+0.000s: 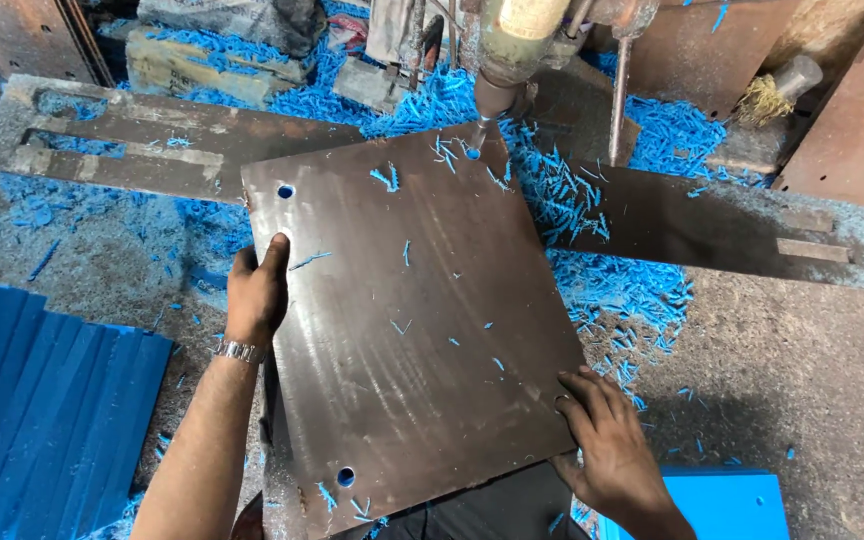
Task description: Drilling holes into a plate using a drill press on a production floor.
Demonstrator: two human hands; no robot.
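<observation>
Light even, fairly bright, diffuse, no single source evident. Soft sheen on the dark metal plate [412,310], pale streaks running from 12 toward 6 o'clock, no hard glare. Shadows weak: a dim patch on the grey floor [802,360] at 4 o'clock, darker under the plate's near edge at 6. Blue shavings [592,210] strongly saturated. Centre sharp; drill head [517,40] at 12 o'clock slightly soft. Mild wide-angle stretch at the corners.
</observation>
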